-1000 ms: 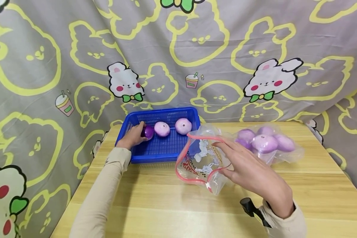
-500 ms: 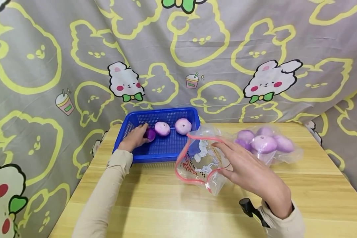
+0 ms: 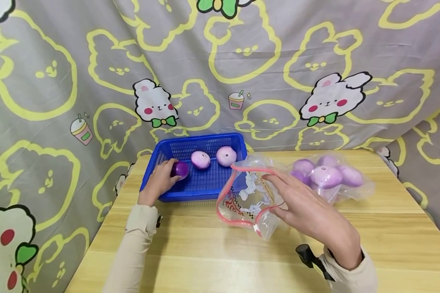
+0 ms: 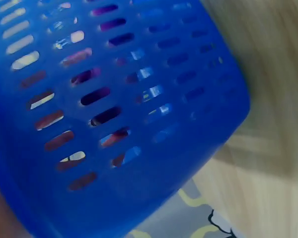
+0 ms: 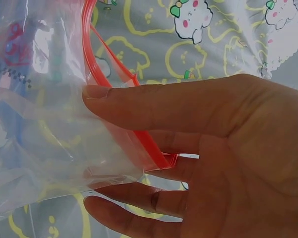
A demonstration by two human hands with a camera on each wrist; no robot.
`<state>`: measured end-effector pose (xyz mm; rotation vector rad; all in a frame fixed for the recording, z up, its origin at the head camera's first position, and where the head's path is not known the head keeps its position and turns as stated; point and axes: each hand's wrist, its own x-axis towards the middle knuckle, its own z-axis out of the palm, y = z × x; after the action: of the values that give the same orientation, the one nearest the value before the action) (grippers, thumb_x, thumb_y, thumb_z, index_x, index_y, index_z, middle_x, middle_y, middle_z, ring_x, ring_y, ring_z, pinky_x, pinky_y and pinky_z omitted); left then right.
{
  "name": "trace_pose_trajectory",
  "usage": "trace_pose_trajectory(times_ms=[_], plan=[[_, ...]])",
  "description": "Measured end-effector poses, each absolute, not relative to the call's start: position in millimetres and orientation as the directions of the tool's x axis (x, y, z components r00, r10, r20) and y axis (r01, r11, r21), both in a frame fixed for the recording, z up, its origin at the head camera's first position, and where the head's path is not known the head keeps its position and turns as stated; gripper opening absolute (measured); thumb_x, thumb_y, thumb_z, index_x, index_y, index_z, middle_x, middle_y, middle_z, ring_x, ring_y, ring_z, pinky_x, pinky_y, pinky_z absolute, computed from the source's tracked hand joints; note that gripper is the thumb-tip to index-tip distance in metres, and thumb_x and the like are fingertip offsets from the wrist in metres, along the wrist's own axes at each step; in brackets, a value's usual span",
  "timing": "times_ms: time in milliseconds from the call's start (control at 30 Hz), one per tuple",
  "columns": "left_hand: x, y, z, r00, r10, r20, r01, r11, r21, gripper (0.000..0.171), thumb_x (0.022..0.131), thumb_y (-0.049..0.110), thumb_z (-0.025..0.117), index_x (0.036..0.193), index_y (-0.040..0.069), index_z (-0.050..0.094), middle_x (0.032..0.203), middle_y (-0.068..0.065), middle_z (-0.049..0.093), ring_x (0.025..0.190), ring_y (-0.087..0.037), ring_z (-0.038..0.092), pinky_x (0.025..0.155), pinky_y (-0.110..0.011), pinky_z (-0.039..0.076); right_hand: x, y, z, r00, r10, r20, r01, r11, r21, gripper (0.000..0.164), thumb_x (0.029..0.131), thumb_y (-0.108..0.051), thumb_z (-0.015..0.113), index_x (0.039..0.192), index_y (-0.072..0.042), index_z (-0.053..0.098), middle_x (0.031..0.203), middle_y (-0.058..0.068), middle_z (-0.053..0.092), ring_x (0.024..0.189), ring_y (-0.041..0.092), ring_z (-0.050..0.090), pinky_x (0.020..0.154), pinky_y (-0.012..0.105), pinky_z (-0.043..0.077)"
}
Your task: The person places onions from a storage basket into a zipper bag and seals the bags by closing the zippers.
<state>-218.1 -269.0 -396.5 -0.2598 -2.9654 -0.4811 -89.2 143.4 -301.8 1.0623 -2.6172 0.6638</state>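
In the head view, my left hand (image 3: 160, 179) reaches over the left end of a blue slotted basket (image 3: 198, 195). Its fingers and thumb grip a dark purple onion (image 3: 180, 170). Two paler onions, one mid-basket (image 3: 200, 160) and one at the right (image 3: 226, 156), lie beside it. My right hand (image 3: 308, 203) pinches the rim of a clear zip bag (image 3: 242, 221), whose red-edged mouth gapes toward the basket. The right wrist view shows the thumb on the near side of the bag (image 5: 49, 144) and fingers behind it. The basket's wall (image 4: 154, 163) hides most of my left hand in the left wrist view.
A second clear bag (image 3: 364, 189) with several purple onions (image 3: 326, 177) inside lies right of the right hand. All of this stands on a wooden table (image 3: 220, 260). A patterned cloth (image 3: 271, 40) hangs right behind the table's back edge.
My left hand has drawn slightly left and nearer with the dark onion, widening the gap to the middle one. The right hand and the open bag have kept their place.
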Motion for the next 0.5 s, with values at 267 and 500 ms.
trace_pose_trajectory(times_ms=[267, 500], plan=[[-194, -259, -392, -0.979, 0.063, 0.192, 0.134, 0.913, 0.384, 0.061, 0.093, 0.025, 0.071, 0.143, 0.004, 0.045, 0.141, -0.027, 0.049, 0.124, -0.048, 0.048, 0.101, -0.064, 0.04, -89, 143, -302, -0.715, -0.591, 0.375, -0.698, 0.639, -0.323, 0.071, 0.08, -0.014, 0.084, 0.141, -0.012, 0.048, 0.14, 0.001, 0.053, 0.118, 0.017, 0.056, 0.103, 0.042, 0.045], [-183, -245, -398, -0.961, 0.035, 0.274, 0.156, 0.887, 0.434, 0.06, 0.093, 0.027, 0.072, 0.143, 0.006, 0.045, 0.14, -0.026, 0.05, 0.124, -0.046, 0.05, 0.102, -0.062, 0.041, -90, 143, -302, -0.715, -0.59, 0.375, -0.697, 0.645, -0.314, 0.068, 0.08, -0.014, 0.084, 0.138, -0.01, 0.049, 0.137, 0.002, 0.054, 0.113, 0.017, 0.057, 0.099, 0.041, 0.047]])
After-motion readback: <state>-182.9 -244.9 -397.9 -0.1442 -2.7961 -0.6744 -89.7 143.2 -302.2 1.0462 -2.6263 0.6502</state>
